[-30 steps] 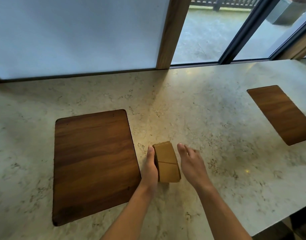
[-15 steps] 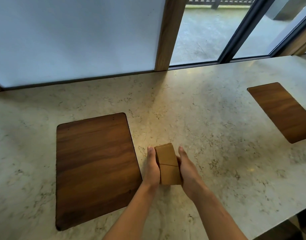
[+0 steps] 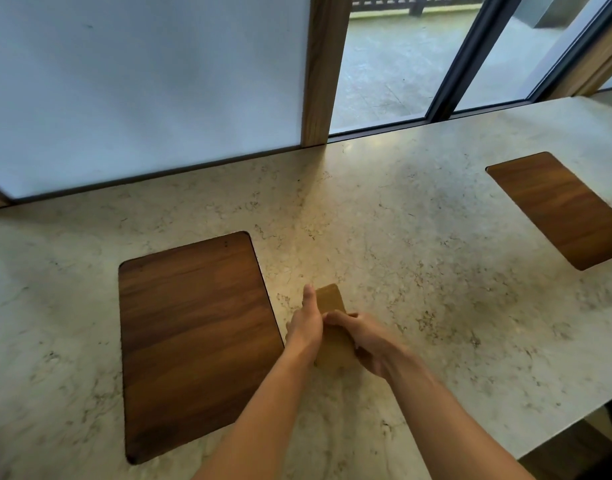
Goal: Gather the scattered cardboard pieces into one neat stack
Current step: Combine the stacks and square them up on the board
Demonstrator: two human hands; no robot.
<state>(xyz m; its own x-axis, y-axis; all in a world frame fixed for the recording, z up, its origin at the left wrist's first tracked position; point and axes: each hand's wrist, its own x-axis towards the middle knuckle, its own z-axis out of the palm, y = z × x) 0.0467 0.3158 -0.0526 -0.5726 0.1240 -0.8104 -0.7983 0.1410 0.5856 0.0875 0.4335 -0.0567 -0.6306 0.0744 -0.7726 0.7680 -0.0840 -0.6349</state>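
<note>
A small stack of brown cardboard pieces [image 3: 329,301] lies on the marble counter [image 3: 418,258], just right of the left wooden inlay. My left hand [image 3: 305,325] presses flat against the stack's left side, fingers straight. My right hand [image 3: 365,336] curls over the stack's top and right side, fingers bent across the near half. Both hands clamp the stack between them. The middle of the stack is hidden under my right fingers; its far end shows.
A large dark wooden inlay [image 3: 193,341] sits left of the hands, and a second one [image 3: 561,209] lies at the far right. A window with a wooden post [image 3: 327,67] borders the counter's far edge. The counter's near edge drops off at the lower right.
My right hand moved left from beside the stack onto it, and its fingers curled over the top. My left hand stayed against the stack's left side.
</note>
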